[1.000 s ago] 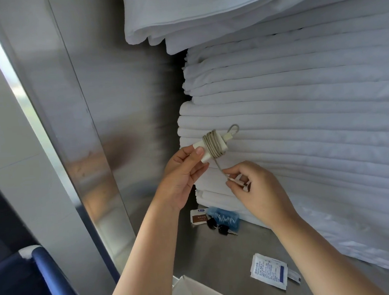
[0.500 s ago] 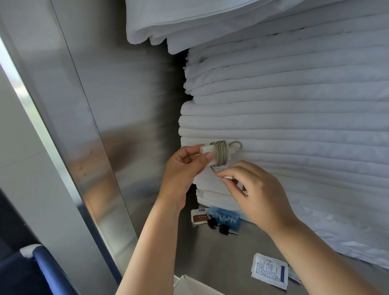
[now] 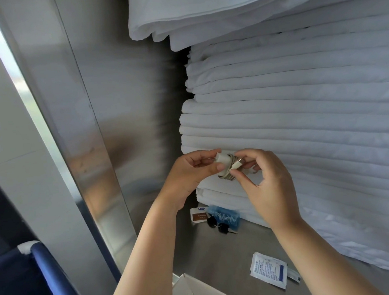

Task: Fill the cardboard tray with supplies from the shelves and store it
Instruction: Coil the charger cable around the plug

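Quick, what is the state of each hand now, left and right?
Left hand: grips the white charger.
Right hand: pinches the cable connector of the cord wound round that charger.

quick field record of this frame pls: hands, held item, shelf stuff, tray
left hand: grips the white charger
right hand: pinches the connector against the coil
cable: wound round the charger
shelf: blue packet, keys, brown-label sachet, blue-print sachet
linens: folded white stack, behind the hands
cardboard tray: bottom edge, only a corner in view
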A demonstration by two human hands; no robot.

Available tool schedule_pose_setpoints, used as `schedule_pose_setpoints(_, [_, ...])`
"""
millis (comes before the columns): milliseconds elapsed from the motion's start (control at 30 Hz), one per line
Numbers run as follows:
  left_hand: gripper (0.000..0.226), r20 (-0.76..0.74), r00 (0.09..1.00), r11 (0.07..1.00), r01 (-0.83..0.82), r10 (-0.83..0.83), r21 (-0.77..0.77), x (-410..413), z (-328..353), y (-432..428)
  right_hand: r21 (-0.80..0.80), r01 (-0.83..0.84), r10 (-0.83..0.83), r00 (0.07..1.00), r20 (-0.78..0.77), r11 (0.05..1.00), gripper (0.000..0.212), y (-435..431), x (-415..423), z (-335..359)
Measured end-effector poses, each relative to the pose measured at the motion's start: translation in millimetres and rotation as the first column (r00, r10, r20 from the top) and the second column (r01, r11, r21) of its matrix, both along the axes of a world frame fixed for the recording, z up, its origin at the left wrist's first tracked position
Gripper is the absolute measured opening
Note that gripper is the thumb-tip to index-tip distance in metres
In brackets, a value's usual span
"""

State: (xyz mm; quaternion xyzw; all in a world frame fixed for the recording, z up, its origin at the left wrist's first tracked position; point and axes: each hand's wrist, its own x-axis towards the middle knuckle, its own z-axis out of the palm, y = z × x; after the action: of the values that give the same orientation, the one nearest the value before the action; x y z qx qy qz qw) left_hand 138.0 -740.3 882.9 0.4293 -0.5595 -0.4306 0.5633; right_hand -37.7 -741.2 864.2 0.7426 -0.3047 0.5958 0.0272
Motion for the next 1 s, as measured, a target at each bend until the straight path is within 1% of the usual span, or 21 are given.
schedule_pose_setpoints(233, [0.036,0.029,0.997,0.998,0.065,-0.065,-0.006,3.9,0.3,2.6,0.068,-0.044,0.043,0.999,0.009,0.997,0.03,1.1,0.6,1.4])
schedule_pose_setpoints(333, [0.04,0.055,0.996,0.997,0.076,-0.077,0.008,4.4,-0.5,1.2,0.133,-0.066,0.064,0.998,0.021,0.989,0.03,-0.3,-1.6,-0.1])
schedule_pose_setpoints(400, [0.041,0.054,0.995,0.997,0.081,-0.082,0.019,3.8,-1.5,-1.0,0.174,-0.082,0.075,0.996,0.043,0.981,0.031,-1.0,-2.2,-1.6])
schedule_pose_setpoints(500, [0.037,0.065,0.995,0.996,0.08,-0.082,0.036,0.8,-2.8,-5.2,0.209,-0.126,0.109,0.99,0.089,0.97,0.028,-2.1,-1.9,-1.9])
schedule_pose_setpoints(600, [0.034,0.083,0.992,0.995,0.089,-0.093,0.053,-1.1,-4.3,-8.4,0.26,-0.155,0.125,0.983,0.131,0.953,0.03,-4.7,-3.6,-2.3])
schedule_pose_setpoints(667, [0.031,0.086,0.992,0.994,0.092,-0.097,0.059,-0.9,-4.4,-9.7,0.312,-0.19,0.141,0.975,0.173,0.931,0.029,-5.4,-4.7,-2.4])
schedule_pose_setpoints(800, [0.033,0.128,0.989,0.995,0.067,-0.075,0.069,-1.7,-4.9,-11.5,0.427,-0.292,0.202,0.949,0.244,0.856,0.026,-8.0,-6.3,-1.8])
schedule_pose_setpoints(1000, [0.033,0.158,0.986,0.997,0.045,-0.055,0.069,-2.6,-6.2,-8.4,0.595,-0.297,0.24,0.955,0.176,0.746,0.036,-14.6,-13.5,3.6])
